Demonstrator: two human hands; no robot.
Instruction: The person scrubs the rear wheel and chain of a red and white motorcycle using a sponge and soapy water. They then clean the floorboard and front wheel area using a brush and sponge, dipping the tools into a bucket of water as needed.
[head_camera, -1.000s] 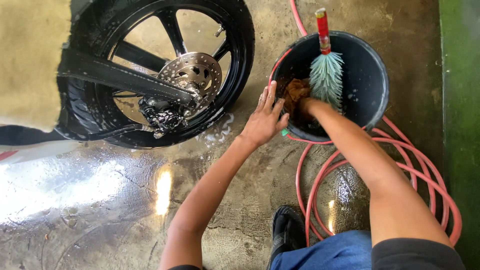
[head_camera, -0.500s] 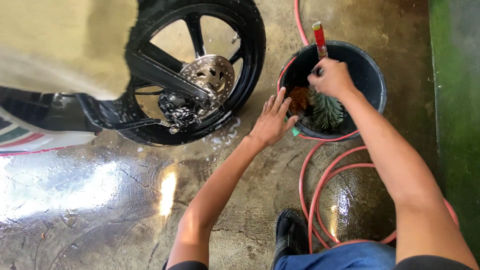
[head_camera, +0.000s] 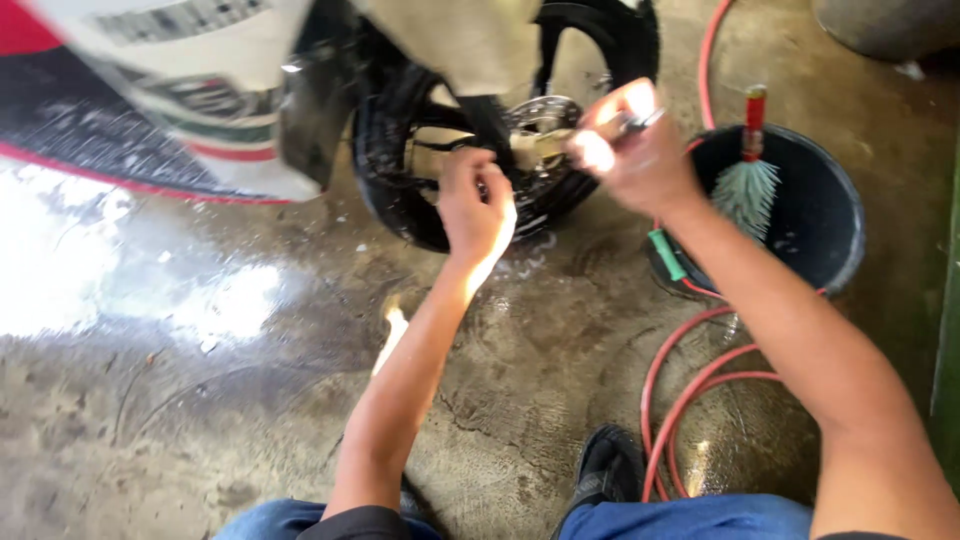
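My left hand hovers with its fingers curled just in front of a black motorcycle wheel; I see nothing in it. Blurred with motion, my right hand is raised beside the wheel's silver brake disc and is closed on a small thin shiny object that I cannot make out. To its right stands a black bucket, with a red-handled brush with pale green bristles upright in it.
A red hose coils on the wet concrete floor by the bucket, its green end at the bucket's left side. The motorcycle's white and red bodywork fills the upper left. My black shoe is below.
My right hand left the bucket and rose leftward toward the brake disc, closed on a small object. My left hand's spread fingers curled. The view shifted, so the wheel and bodywork sit closer.
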